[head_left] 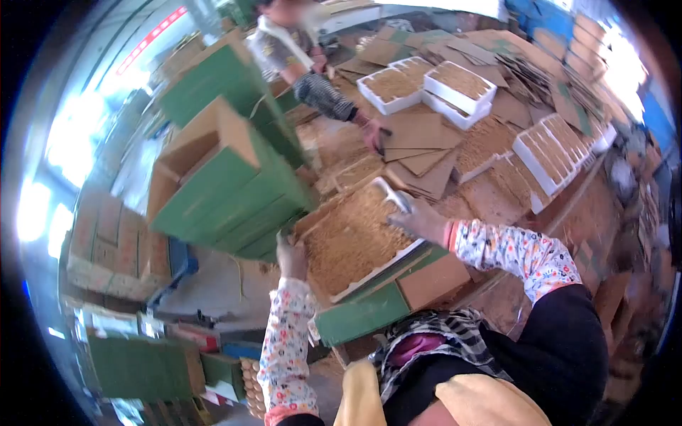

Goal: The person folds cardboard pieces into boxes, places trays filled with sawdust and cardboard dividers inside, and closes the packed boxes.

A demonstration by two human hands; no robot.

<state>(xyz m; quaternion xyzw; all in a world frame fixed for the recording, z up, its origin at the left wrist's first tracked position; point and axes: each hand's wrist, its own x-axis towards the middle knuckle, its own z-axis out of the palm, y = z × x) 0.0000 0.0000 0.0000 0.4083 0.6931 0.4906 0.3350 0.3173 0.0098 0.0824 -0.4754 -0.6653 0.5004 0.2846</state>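
A green cardboard box [366,312] stands open right in front of my body. Inside it lies a layer of brown sawdust-like material [348,245], with a white edge along its near side. My left hand [292,257] grips the left rim of the box, the thumb inside and the other fingers partly hidden. Over the far right corner, my right hand [423,220] closes around a slim white piece [391,194], perhaps the rim of a foam tray. Both hands wear greyish gloves below floral sleeves.
A co-worker's gloved hand [373,133] reaches toward stacked cardboard sheets [419,138]. White foam trays [458,82] of brown material stand at the back, more trays [550,160] at right. Tall green boxes [220,192] rise at left. Cartons [114,241] are stacked beyond them.
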